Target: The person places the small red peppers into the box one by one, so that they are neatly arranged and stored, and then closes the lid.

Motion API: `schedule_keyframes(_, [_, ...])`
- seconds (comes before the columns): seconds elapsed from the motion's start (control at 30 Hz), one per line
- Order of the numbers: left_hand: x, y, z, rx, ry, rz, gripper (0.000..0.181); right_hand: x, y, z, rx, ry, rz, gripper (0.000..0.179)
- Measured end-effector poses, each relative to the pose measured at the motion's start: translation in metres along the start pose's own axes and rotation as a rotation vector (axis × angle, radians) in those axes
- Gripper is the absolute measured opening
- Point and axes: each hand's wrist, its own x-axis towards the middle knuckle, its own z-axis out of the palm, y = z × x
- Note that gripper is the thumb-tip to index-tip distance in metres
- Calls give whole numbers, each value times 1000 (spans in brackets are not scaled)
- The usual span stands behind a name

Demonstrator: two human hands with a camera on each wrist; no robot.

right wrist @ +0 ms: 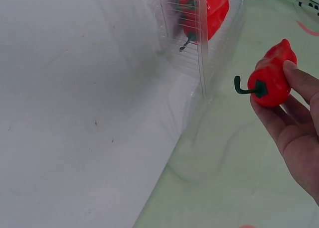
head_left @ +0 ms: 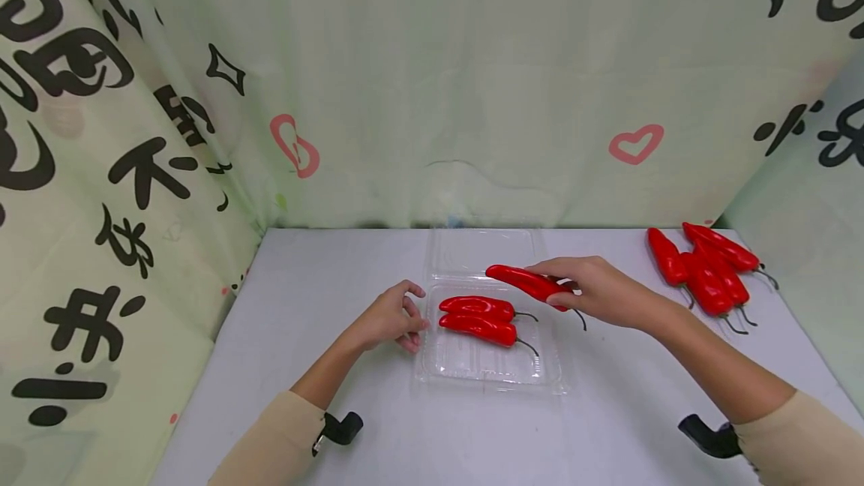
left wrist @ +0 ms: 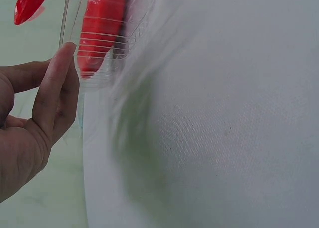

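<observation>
Pinching pepper (head_left: 526, 281): right fingers (right wrist: 273, 123). Left fingers (left wrist: 52, 86) loosely bent beside box (head_left: 472, 366). Peppers (head_left: 705, 283) clustered right.

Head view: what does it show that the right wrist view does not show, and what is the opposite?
Only the head view shows the group of four red chili peppers at the back right of the table, and the cream sleeves on both arms.

Only the right wrist view clearly shows the green cap of the held chili pepper, turned toward the camera.

Both show the right hand holding that pepper, the clear plastic container with two peppers inside, and at least part of the left hand.
</observation>
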Motion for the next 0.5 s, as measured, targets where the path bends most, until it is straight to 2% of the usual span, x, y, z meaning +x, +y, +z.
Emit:
schedule_keyframes(0.2, [0, 0, 0, -1, 5, -3, 53, 9, -12, 4, 3, -54, -23, 53])
schedule_keyframes(0.5, [0, 0, 0, -8, -4, -3, 54, 20, -20, 20, 14, -112, -41, 52])
